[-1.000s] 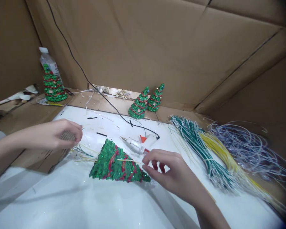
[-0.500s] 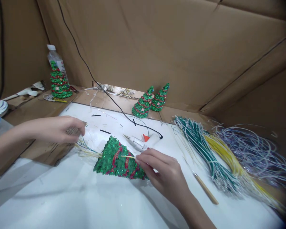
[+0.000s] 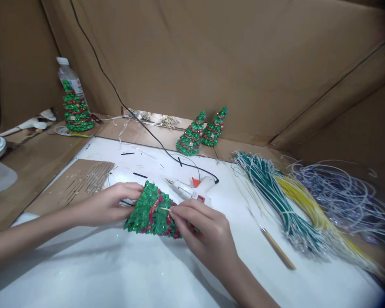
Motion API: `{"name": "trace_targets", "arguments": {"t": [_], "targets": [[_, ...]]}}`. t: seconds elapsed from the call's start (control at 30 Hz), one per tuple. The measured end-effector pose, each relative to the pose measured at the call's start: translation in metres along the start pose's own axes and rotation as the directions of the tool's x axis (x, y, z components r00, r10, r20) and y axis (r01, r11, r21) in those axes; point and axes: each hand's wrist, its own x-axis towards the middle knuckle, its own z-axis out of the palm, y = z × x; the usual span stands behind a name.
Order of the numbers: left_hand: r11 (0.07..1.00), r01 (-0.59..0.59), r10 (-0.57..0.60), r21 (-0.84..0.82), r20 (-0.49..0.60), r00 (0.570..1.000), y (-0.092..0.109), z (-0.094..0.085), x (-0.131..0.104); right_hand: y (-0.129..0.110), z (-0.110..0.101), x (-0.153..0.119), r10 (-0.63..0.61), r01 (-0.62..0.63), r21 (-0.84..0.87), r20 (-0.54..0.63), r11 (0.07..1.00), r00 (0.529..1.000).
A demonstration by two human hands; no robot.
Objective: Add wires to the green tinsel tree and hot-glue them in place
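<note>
Yellow wire [image 3: 165, 209] pinched in my right fingertips [image 3: 173, 210] | left hand [image 3: 115, 204] at green tree's [image 3: 149, 211] base (its closure I cannot tell)

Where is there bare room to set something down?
Widest: the near white tabletop, in front of the left hand and lying tree. A smaller patch lies between the right hand and wooden-handled tool. Crowded: the right side, with green wires and yellow wires, and around the glue gun.
</note>
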Motion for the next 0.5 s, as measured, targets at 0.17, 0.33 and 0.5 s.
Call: {"name": "trace_targets", "arguments": {"t": [0.17,0.33,0.5], "targets": [[0.983,0.085,-0.091,-0.161,-0.030,0.995,-0.004,0.009,0.004,-0.002,0.002,0.002,0.047,-0.046,0.094,-0.013,0.994,0.999],[0.975,0.103,-0.114,-0.196,-0.042,0.993,-0.007,0.013,0.004,-0.002,0.001,0.003,0.145,-0.147,0.149,0.027,0.978,0.989],[0.988,0.112,-0.122,-0.106,-0.093,0.988,-0.008,0.010,0.004,-0.001,-0.003,0.004,0.263,-0.269,0.112,0.068,0.956,0.962]]}}
